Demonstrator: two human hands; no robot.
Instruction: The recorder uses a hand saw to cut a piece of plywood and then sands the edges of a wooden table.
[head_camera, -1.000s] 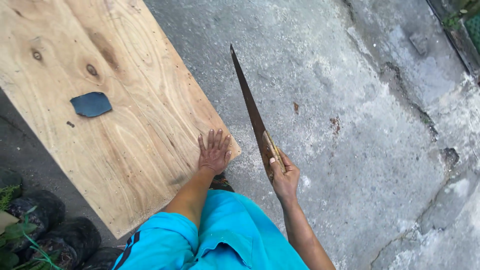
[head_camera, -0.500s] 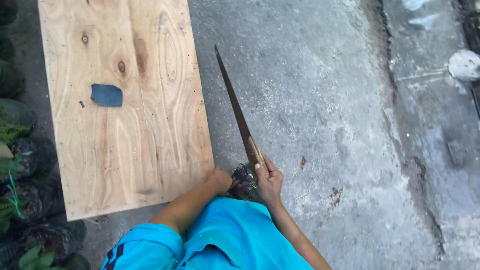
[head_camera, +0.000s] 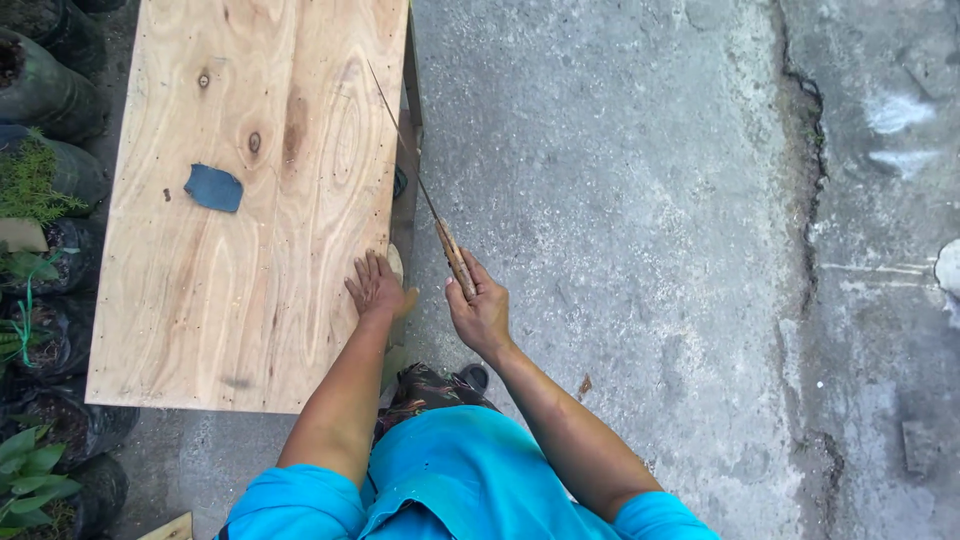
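The right hand (head_camera: 480, 310) is closed tight on the wooden handle of a thin, bendy, sharp saw (head_camera: 415, 170) at the board's (head_camera: 250, 250) right edge, while the left hand (head_camera: 375, 285) lies open and flat on that big stiff board

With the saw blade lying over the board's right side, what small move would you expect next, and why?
Probably a short first stroke along the right edge of the pale plywood board. The right hand grips the long thin handsaw by its wooden handle, blade angled over that edge, while the left hand lies flat on the board, steadying it.
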